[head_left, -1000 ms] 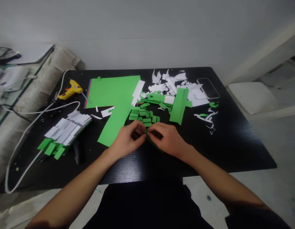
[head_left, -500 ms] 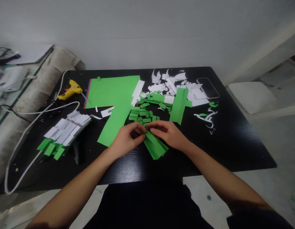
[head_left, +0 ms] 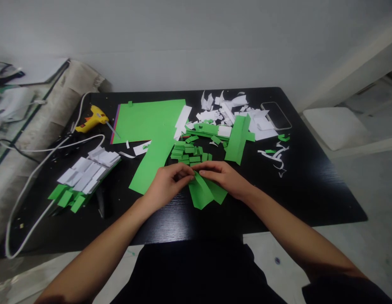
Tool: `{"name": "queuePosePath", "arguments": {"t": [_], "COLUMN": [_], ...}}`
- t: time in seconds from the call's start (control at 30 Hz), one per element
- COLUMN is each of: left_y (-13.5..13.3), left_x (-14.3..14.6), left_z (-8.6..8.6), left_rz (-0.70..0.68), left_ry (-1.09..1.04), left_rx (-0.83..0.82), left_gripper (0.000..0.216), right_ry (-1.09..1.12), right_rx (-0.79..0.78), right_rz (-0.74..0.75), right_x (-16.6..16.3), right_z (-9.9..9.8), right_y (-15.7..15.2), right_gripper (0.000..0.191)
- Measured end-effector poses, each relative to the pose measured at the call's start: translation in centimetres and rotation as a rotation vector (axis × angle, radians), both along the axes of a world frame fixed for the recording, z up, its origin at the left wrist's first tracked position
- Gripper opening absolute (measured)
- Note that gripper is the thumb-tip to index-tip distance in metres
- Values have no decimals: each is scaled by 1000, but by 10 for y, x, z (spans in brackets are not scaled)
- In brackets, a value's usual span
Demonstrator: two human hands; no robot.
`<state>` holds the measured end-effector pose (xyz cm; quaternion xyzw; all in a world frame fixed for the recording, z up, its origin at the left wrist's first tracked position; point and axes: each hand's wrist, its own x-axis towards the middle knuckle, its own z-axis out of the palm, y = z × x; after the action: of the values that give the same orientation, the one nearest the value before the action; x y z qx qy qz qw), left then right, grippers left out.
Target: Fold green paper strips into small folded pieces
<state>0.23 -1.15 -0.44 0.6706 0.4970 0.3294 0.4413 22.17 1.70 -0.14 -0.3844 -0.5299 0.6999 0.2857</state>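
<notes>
Between my hands is a folded strip of green paper point(head_left: 201, 193), its lower end fanned into two flaps toward me. My left hand point(head_left: 170, 180) pinches its top edge from the left with thumb and fingers. From the right, my right hand point(head_left: 223, 177) pinches the same top edge, and the fingertips of both hands nearly meet. Just beyond them lies a pile of small folded green paper pieces point(head_left: 189, 151). A creased green strip point(head_left: 238, 141) rests past my right hand, and a long flat green strip point(head_left: 154, 162) past my left.
A yellow glue gun point(head_left: 93, 119) with a white cord lies at the left, near a block of folded white and green pieces point(head_left: 85, 175). Green sheets point(head_left: 142, 120), white paper scraps point(head_left: 227, 107) and a phone point(head_left: 276, 115) occupy the back of the black table point(head_left: 303, 185).
The green paper's lower flaps have spread wider apart, one swinging left and one right. Both hands stay almost in place, still pinching the top edge.
</notes>
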Motion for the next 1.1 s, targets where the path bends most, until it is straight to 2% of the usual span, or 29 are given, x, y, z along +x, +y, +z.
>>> {"name": "queuePosePath", "arguments": {"t": [0.3, 0.57, 0.73, 1.1], "left_y": [-3, -3, -3, -5], "left_x": [-1, 1, 3, 1], "left_z": [1, 3, 2, -1], "left_rz": [-38, -54, -37, -15], "left_ry": [-9, 55, 65, 16], "left_rx": [-1, 149, 196, 175], "left_gripper": [9, 4, 5, 4], "right_ry": [22, 118, 162, 176], "right_rx": [-30, -303, -414, -460], "right_rz": [-35, -83, -101, -100], "right_x": [-2, -6, -7, -7], "right_z": [0, 1, 1, 0], "right_y": [-2, -4, -3, -1], "right_gripper": [15, 23, 24, 27]}}
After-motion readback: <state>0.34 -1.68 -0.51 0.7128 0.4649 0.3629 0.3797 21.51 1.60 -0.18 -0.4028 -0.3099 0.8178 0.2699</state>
